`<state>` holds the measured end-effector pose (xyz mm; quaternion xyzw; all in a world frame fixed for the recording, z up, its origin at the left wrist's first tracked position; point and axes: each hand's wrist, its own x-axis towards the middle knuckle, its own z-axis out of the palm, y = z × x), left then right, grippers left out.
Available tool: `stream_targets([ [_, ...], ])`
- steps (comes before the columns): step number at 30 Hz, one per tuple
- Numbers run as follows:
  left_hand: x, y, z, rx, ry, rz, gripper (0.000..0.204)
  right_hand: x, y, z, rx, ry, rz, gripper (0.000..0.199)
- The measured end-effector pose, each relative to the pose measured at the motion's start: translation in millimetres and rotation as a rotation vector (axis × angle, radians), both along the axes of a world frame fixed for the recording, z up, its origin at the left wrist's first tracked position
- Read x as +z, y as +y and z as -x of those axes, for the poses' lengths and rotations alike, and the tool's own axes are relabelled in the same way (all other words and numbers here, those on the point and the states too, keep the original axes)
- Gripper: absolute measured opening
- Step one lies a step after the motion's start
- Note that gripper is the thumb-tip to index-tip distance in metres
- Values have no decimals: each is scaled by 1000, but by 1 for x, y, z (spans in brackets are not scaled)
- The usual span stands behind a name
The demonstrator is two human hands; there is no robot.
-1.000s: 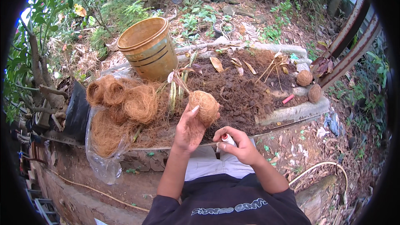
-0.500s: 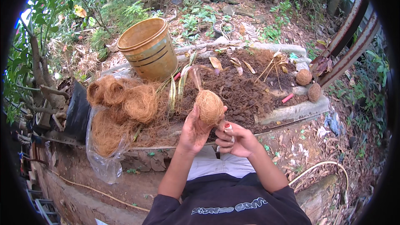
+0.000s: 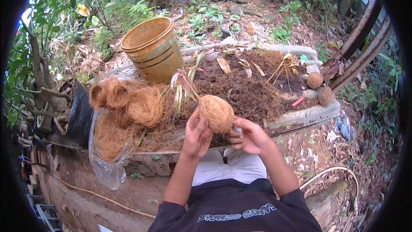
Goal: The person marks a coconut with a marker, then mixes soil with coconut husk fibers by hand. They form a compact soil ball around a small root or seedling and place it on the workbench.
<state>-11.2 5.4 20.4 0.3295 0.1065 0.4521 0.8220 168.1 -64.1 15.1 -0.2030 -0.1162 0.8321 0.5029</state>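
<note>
A: What do the hands hold at this moment?

B: The left hand (image 3: 196,134) cups a round ball of coconut fibre (image 3: 216,112) from below and from the side, with the fingers closed around it. A small plant (image 3: 183,83) with long leaves comes out of the top. The ball is lifted a little above the front edge of the raised bed (image 3: 300,116).

A: And the right hand?

B: The right hand (image 3: 249,135) is closed too, touching the lower right side of the ball. It pinches something small and pale; I cannot tell what it is.

A: How should one do this step well?

B: In my judgement, the left palm should support the ball firmly but without squeezing, so the fibre keeps its shape, and the plant should stay upright while the right hand works.

A: What is around them?

B: Just to the left, loose coils of fibre (image 3: 128,107) lie on a clear plastic bag (image 3: 105,169). Behind stands a tan plastic bucket (image 3: 153,53). Dark soil (image 3: 253,88) covers the bed, and two finished-looking balls (image 3: 314,80) rest at its right end, well apart.
</note>
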Motion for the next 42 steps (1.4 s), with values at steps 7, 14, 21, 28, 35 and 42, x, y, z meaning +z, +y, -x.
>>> stream_targets([
  [7, 5, 10, 1, 98, -24, -1, 53, -11, -5, 9, 60, 101, -16, 14],
  [14, -1, 4, -2, 22, -43, 57, 51, -13, -1, 6, 25, 166, 15, 16],
  [21, -11, 8, 15, -364, 173, -50, 73, 0, 11, -21, -37, 43, -63, 24],
  [28, -1, 2, 8, -110, 387, -347, 55, 50, -2, -22, -218, -465, -153, 21],
  [35, -5, -6, -13, 146, 289, -154, 54, 61, -19, 16, -224, -1254, -616, 16],
  [42, 11, -4, -17, 80, 243, -11, 54, 57, -32, 38, -140, -1284, -791, 21],
])
